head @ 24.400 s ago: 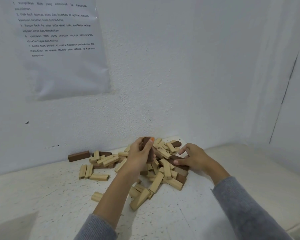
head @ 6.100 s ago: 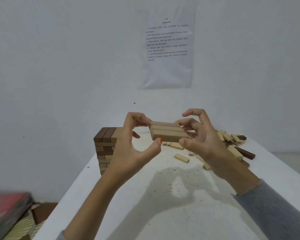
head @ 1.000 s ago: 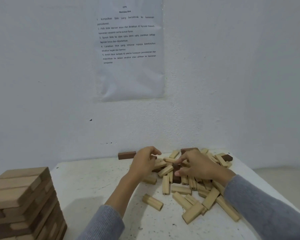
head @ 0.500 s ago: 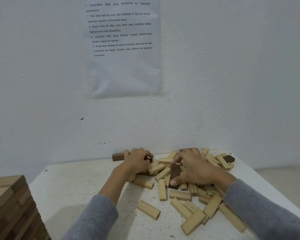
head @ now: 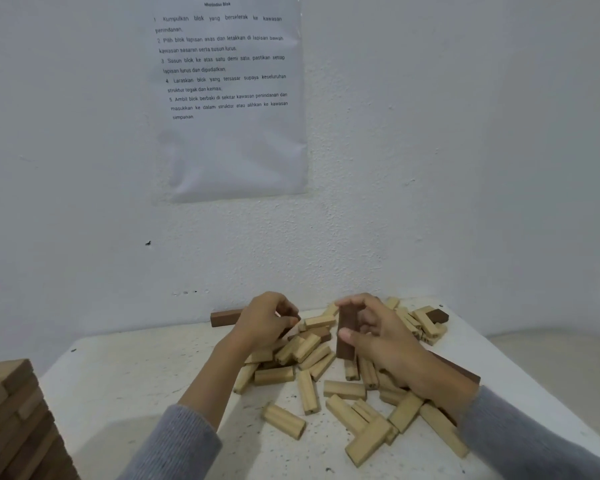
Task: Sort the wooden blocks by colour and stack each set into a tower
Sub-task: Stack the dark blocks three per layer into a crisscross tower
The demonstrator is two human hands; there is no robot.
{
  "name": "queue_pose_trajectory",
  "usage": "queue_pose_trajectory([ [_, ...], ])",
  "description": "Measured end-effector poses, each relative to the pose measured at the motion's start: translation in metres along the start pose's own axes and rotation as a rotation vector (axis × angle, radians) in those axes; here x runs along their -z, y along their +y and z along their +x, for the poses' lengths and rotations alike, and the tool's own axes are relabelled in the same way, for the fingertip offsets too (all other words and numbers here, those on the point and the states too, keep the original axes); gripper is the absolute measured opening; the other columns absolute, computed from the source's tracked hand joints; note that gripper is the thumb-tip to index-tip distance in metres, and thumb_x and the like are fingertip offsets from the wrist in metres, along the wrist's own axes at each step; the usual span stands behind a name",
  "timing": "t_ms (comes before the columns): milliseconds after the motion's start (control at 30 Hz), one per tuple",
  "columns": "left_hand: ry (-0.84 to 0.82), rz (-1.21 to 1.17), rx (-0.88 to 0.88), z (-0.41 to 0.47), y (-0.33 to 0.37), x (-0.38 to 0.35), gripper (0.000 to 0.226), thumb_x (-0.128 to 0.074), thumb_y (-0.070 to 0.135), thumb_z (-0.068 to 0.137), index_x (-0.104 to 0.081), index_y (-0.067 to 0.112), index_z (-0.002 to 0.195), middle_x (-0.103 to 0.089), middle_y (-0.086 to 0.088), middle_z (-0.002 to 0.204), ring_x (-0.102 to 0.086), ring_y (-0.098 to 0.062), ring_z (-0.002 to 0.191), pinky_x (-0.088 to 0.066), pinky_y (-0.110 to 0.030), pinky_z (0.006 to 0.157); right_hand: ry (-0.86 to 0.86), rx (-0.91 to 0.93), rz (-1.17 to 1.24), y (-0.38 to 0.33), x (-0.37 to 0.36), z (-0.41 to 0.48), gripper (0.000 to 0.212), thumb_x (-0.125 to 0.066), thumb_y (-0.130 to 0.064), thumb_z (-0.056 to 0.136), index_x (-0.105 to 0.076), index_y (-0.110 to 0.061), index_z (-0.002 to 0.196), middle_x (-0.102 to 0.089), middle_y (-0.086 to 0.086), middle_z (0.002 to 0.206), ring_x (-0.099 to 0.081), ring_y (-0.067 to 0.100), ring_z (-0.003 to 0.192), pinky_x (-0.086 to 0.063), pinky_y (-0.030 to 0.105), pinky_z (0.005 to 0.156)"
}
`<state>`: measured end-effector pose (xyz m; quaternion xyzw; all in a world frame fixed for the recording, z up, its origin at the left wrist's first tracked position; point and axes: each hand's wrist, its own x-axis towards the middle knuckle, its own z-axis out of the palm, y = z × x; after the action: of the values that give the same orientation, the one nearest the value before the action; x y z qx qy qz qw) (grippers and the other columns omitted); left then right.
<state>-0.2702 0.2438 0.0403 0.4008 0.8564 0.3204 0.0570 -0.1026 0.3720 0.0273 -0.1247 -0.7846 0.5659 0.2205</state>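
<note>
Head view: we have both hands over the far part of the white table [head: 125, 382], close to where its back edge meets the wall [head: 430, 168]. Our right hand [head: 381, 337] pinches an upright dark block [head: 345, 336] between the thumb and curled fingers, above the middle of the pile. Our left hand [head: 262, 322] has its fingers curled downward. Something dark shows under the fingertips, and we cannot tell whether it is gripped.

The pile of light blocks [head: 309, 362] lies under and in front of both hands. It spreads past the right hand toward the table's right edge, which runs slantwise beside our right sleeve [head: 534, 441]. Left of our left sleeve [head: 174, 441] bare speckled tabletop reaches to the left edge. The tower [head: 11, 410] stands there, well apart from the left hand and cut off by the frame. Between the two sleeves, nearer to us than the pile, lies another bare patch.

We count two hands, one tower, and one printed sheet [head: 229, 98] on the wall above the hands. Of dark blocks we are sure of four: the pinched one, a wall-side dark block [head: 226, 317] lying beyond the left hand, a far dark block [head: 438, 316] right of the right hand, and a long dark block [head: 459, 371] under the right wrist. One mid-brown block [head: 317, 332] lies between the hands. The light blocks overlap too much for an exact count; we make out well over twenty.
</note>
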Motion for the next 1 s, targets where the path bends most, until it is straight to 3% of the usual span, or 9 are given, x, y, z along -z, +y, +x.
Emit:
queue_pose_trajectory([
  [100,0.128,-0.144,-0.028,0.001,0.014,-0.001,0.009,-0.053,0.018,0.097,-0.059,0.018,0.103,-0.055,0.006,0.093,-0.053,-0.012,0.086,-0.046,-0.025,0.074,0.071,-0.103,0.28,-0.012,0.015,0.004,0.031,-0.047,0.005,0.097,-0.056,-0.015,0.119,-0.063,0.011,0.09,-0.068,0.027,0.085,-0.057,0.04,0.086],
  [233,0.193,-0.397,-0.042,0.003,0.033,-0.005,0.018,-0.039,0.018,0.102,-0.052,0.012,0.113,-0.053,-0.001,0.092,-0.063,-0.019,0.079,-0.05,-0.03,0.068,0.215,-0.161,0.316,-0.023,0.046,0.02,0.027,-0.039,0.001,0.098,-0.052,-0.012,0.117,-0.051,0.01,0.08,-0.053,0.017,0.061,-0.047,0.03,0.06],
  [400,0.169,-0.573,0.045,0.008,0.045,-0.018,0.021,-0.034,0.021,0.104,-0.047,0.01,0.116,-0.053,-0.002,0.084,-0.054,-0.012,0.061,-0.045,-0.022,0.052,0.215,-0.181,-0.117,-0.016,0.065,0.045,0.026,-0.066,-0.009,0.088,-0.061,-0.016,0.112,-0.046,-0.002,0.08,-0.04,0.01,0.054,-0.035,0.018,0.046],
  [567,0.103,-0.753,0.169,0.011,0.048,-0.028,0.016,-0.039,0.019,0.102,-0.048,0.013,0.115,-0.059,-0.004,0.083,-0.054,-0.014,0.063,-0.045,-0.024,0.055,0.171,-0.086,-0.507,0.001,0.051,0.069,0.017,-0.078,-0.028,0.079,-0.074,-0.015,0.089,-0.056,-0.01,0.069,-0.052,0.005,0.066,-0.039,0.017,0.058],
  [700,0.062,-0.808,0.203,0.014,0.046,-0.032,0.018,-0.04,0.013,0.102,-0.047,0.017,0.118,-0.057,-0.006,0.086,-0.057,-0.015,0.069,-0.048,-0.024,0.056,0.083,-0.157,-0.837,0.006,0.032,0.083,0.039,-0.075,-0.053,0.074,-0.057,-0.019,0.069,-0.057,-0.009,0.067,-0.055,0.01,0.068,-0.036,0.025,0.055],
  [767,0.058,-0.825,0.186,0.014,0.044,-0.033,0.021,-0.039,0.011,0.102,-0.048,0.017,0.12,-0.056,-0.007,0.086,-0.058,-0.015,0.07,-0.05,-0.024,0.054,0.055,-0.178,-0.96,0.007,0.024,0.086,0.043,-0.073,-0.053,0.075,-0.047,-0.02,0.073,-0.055,-0.006,0.075,-0.053,0.014,0.075,-0.038,0.027,0.061],
  [833,0.048,-0.844,0.177,0.012,0.043,-0.033,0.022,-0.04,0.01,0.102,-0.05,0.015,0.12,-0.056,-0.008,0.086,-0.059,-0.016,0.071,-0.052,-0.025,0.053,0.069,-0.181,-1.021,0.01,0.02,0.087,0.037,-0.071,-0.046,0.079,-0.046,-0.019,0.082,-0.056,-0.002,0.084,-0.054,0.017,0.081,-0.041,0.028,0.064],
  [933,0.041,-0.875,0.18,0.007,0.043,-0.031,0.023,-0.04,0.006,0.101,-0.051,0.011,0.12,-0.056,-0.01,0.086,-0.059,-0.017,0.069,-0.054,-0.026,0.051,0.148,-0.166,-0.892,0.014,0.019,0.086,0.033,-0.069,-0.038,0.08,-0.044,-0.02,0.068,-0.051,-0.004,0.07,-0.053,0.017,0.071,-0.034,0.025,0.053],
  [1000,0.047,-0.882,0.202,0.004,0.044,-0.028,0.025,-0.039,0.002,0.1,-0.05,0.01,0.121,-0.056,-0.011,0.086,-0.06,-0.018,0.069,-0.054,-0.026,0.049,0.227,-0.133,-0.742,0.013,0.019,0.081,0.031,-0.07,-0.038,0.08,-0.056,-0.014,0.068,-0.057,-0.004,0.065,-0.057,0.016,0.065,-0.037,0.025,0.051],
])
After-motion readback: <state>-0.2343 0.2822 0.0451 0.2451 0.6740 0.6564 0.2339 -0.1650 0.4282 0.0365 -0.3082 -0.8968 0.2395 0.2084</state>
